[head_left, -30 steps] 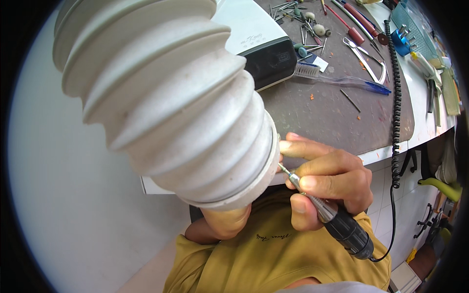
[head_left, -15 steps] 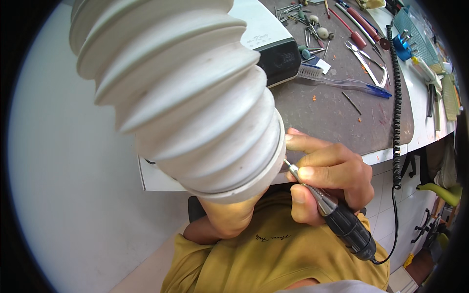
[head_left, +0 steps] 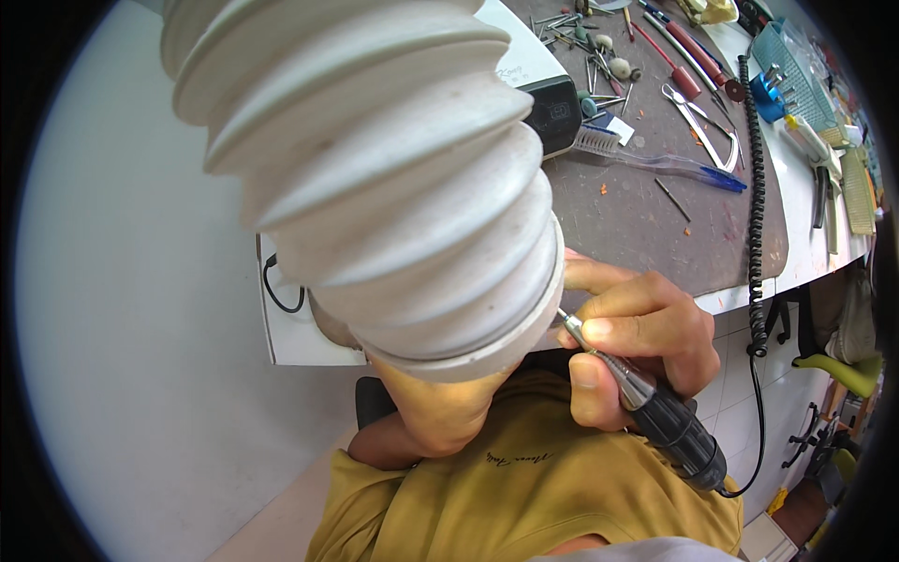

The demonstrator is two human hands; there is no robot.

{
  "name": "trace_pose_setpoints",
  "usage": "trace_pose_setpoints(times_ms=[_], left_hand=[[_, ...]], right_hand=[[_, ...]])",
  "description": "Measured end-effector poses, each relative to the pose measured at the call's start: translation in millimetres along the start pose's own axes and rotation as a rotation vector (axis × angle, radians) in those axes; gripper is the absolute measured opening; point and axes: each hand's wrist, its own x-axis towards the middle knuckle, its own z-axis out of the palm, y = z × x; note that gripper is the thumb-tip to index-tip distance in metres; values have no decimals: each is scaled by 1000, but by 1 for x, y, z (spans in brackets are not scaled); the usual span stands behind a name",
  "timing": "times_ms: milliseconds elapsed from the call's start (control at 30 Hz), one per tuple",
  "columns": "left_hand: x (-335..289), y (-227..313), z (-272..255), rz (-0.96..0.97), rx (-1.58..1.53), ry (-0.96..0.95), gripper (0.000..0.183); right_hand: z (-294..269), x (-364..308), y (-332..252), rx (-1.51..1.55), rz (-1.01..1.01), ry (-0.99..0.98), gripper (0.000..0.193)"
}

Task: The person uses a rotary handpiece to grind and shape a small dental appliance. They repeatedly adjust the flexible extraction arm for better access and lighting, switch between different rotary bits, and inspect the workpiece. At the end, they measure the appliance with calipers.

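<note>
My right hand (head_left: 651,337) grips a rotary handpiece (head_left: 646,403) with a silver nose and black body, thumb and fingers closed round the metal part. Its thin tip points up and left, to the rim of a large white ribbed hose (head_left: 403,215). The hose covers whatever lies past the tip. Under the hose's lower end, only the wrist and heel of my left hand (head_left: 445,407) show; its fingers are hidden. From the back of the handpiece, a black cord runs up to a coiled cable (head_left: 757,206) on the right.
On the brown mat (head_left: 637,220) lie a clear toothbrush (head_left: 655,164), white calipers (head_left: 700,126), a thin metal bit (head_left: 672,199) and several small grinding burs (head_left: 599,66). A white and black box (head_left: 552,117) stands behind the hose. A teal basket (head_left: 796,66) is at the far right.
The hose appears shifted slightly right and up in the picture, showing a black cable at the table's left. The handpiece and right hand sit slightly further right, still held the same way.
</note>
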Motion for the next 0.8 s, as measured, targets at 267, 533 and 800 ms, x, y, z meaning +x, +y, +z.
trace_pose_setpoints(times_ms=[267,533,800], left_hand=[[-5,-17,0,45,-183,98,23],[0,3,6,-17,-76,34,23],[-2,-1,6,-44,-91,99,20]], right_hand=[[-1,-3,-6,-19,125,59,25],[1,-3,-7,0,134,51,26],[1,-1,-7,-11,117,41,23]])
